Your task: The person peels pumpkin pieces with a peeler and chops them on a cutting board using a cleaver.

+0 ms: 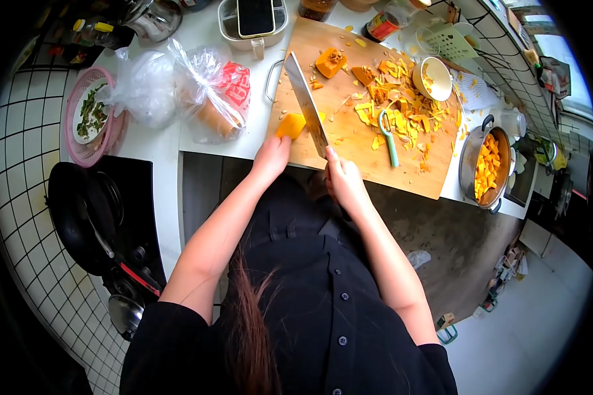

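My right hand (346,179) is closed round the handle of a cleaver (306,102), whose broad blade stands over the left part of the wooden cutting board (375,172). Just left of the blade, my left hand (272,155) grips a peeled orange piece of pumpkin (291,125) near the board's front edge. A bit of orange shows on the blade's far side. Farther back lie an uncut pumpkin chunk (331,62) and a heap of peelings (402,92). On the peelings rests a green-handled peeler (388,139). Scattered seeds dot the wood.
A cream bowl (433,78) sits at the board's right. Beyond it stands a steel pot (468,164) of pumpkin cubes. Plastic bags (207,92), a pink basket (79,153) and a phone (255,18) on a container are leftward. A black wok (72,217) occupies the stove.
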Demonstrator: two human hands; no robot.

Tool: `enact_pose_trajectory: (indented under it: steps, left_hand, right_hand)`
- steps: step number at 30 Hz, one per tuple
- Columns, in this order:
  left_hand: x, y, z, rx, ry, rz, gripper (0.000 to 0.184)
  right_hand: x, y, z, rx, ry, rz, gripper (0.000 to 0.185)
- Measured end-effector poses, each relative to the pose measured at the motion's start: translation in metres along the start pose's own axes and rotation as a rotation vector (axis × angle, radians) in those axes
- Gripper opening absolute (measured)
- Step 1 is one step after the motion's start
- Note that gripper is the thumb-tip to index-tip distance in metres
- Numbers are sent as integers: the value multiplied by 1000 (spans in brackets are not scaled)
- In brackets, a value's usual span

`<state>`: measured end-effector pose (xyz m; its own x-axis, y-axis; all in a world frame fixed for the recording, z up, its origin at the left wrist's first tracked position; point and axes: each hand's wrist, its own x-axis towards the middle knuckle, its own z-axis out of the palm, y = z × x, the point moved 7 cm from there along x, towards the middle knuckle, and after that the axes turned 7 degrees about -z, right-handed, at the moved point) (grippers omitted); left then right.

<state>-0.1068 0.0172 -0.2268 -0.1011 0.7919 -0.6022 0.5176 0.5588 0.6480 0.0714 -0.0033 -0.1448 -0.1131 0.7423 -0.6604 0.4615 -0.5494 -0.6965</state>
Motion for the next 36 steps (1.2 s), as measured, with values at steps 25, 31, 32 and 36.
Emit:
enact_pose_trajectory:
  steps: [25,31,32,36]
  left_hand:
    - [9,36,9,9,-43,4,43]
    - [13,20,17,36,-106,-80,40]
    - [13,20,16,47,-110,-85,41]
    - [15,18,16,83,-44,29,44]
  right_hand:
    - [9,2,-14,40,-12,155,72]
    - [38,15,7,-182,90,6,76]
    - [37,12,7,-235,108,-54,77]
    - [45,34,-3,-85,149,27,78]
